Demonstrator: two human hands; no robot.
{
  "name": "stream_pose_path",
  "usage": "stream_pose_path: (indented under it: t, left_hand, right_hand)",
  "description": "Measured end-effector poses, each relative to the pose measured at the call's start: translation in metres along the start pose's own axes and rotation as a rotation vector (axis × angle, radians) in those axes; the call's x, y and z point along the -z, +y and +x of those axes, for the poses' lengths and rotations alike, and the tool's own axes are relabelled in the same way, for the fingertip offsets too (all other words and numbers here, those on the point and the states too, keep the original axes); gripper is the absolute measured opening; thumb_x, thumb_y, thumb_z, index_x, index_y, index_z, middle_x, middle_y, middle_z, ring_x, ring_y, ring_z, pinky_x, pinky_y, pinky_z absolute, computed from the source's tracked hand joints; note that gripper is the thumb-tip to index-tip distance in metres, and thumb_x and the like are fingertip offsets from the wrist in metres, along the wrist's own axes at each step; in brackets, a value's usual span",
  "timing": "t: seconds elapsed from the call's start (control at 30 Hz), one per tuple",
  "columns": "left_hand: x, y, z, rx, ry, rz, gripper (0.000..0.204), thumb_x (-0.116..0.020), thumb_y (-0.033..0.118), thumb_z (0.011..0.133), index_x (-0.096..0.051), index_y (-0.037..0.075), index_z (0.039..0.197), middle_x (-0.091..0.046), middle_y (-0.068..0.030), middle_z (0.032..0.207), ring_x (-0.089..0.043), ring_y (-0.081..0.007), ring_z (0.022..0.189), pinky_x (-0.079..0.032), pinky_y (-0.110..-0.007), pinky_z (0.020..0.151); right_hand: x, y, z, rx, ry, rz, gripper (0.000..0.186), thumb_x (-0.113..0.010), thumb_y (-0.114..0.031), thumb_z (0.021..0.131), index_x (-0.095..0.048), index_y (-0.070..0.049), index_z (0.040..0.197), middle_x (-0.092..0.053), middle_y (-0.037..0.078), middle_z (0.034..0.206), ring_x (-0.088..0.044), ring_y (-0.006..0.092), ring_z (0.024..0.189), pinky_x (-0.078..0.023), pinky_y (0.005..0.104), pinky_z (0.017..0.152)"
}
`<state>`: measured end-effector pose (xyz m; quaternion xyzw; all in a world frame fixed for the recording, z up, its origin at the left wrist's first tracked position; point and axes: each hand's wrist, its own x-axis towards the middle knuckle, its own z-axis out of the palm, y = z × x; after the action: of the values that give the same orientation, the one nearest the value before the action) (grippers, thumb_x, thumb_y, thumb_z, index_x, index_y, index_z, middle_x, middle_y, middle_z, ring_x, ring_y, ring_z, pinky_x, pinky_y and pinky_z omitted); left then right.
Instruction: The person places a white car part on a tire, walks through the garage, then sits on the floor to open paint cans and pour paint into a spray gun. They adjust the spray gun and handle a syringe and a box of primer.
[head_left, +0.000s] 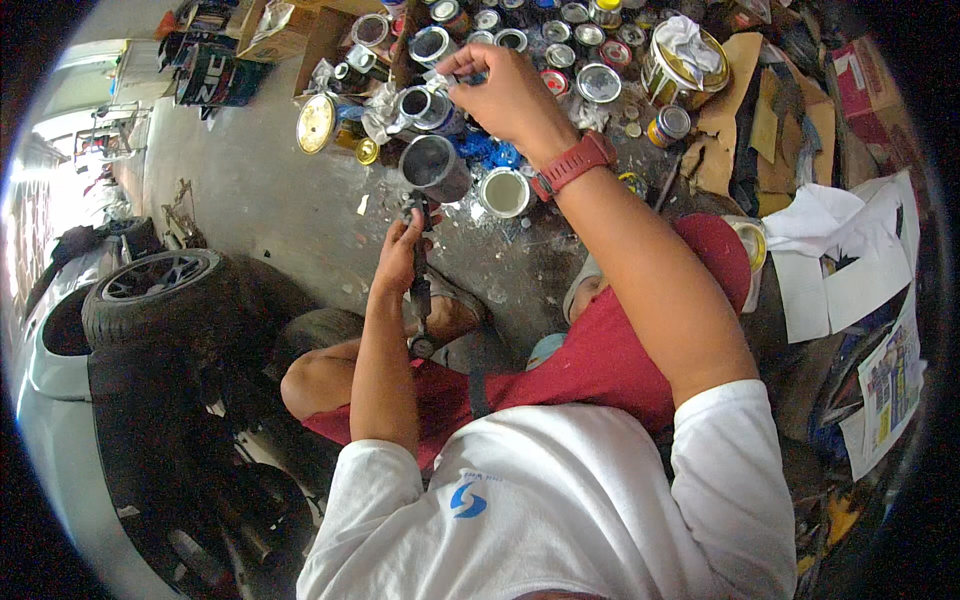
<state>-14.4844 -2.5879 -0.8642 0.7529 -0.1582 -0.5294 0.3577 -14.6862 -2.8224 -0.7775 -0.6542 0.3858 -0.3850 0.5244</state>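
Observation:
My left hand (400,255) is closed around the dark body of a spray gun (422,290). A round gauge hangs at its lower end, and an open, dark grey cup (434,168) sits above the hand, seemingly the gun's own. My right hand (508,98), with a red watch at the wrist, is raised over the paint cans beyond the cup. Its thumb and fingers are pinched together; whatever is between them is too small to name. Below this hand lie a crumpled blue plastic piece (490,150) and an open tin of pale greenish paint (505,192).
Several paint tins (598,83) crowd the floor ahead, with a large tub (685,62) at the right. Cardboard (728,100) and white paper sheets (850,250) lie to the right. A car wheel (160,290) and pale car body stand at the left.

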Motion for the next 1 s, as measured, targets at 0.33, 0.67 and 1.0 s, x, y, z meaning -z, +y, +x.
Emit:
stream_pose_path:
  t: [0.33, 0.67, 1.0]
  left_hand:
    - [0.022, 0.062, -0.028, -0.326, -0.105, -0.288, 0.057, -0.034, 0.051, 0.110, -0.055, 0.010, 0.144, -0.074, -0.0080, 0.124, -0.071, -0.0201, 0.106, -0.045, -0.028, 0.069]
    - [0.024, 0.098, -0.064, -0.423, -0.072, -0.252, 0.054, -0.042, 0.052, 0.105, -0.062, 0.011, 0.132, -0.077, -0.0076, 0.111, -0.074, -0.0156, 0.094, -0.042, -0.024, 0.060]
    - [0.025, 0.082, -0.067, -0.405, -0.015, -0.309, 0.051, -0.041, 0.052, 0.105, -0.062, 0.011, 0.130, -0.077, -0.0061, 0.108, -0.074, -0.0152, 0.092, -0.043, -0.025, 0.062]
  right_hand:
    - [-0.024, 0.012, -0.020, -0.047, -0.272, -0.060, 0.026, -0.078, -0.013, 0.082, -0.077, -0.007, 0.107, -0.077, 0.014, 0.107, -0.074, 0.0284, 0.101, -0.057, 0.0377, 0.092]
    - [-0.033, -0.019, -0.037, 0.138, -0.361, 0.024, 0.028, -0.079, -0.012, 0.087, -0.075, -0.005, 0.115, -0.077, 0.006, 0.111, -0.071, 0.0163, 0.101, -0.055, 0.0348, 0.092]
    - [-0.012, -0.011, -0.019, 0.080, -0.213, 0.068, 0.027, -0.081, -0.013, 0.085, -0.074, -0.007, 0.110, -0.077, 0.007, 0.107, -0.071, 0.0201, 0.099, -0.056, 0.0360, 0.092]
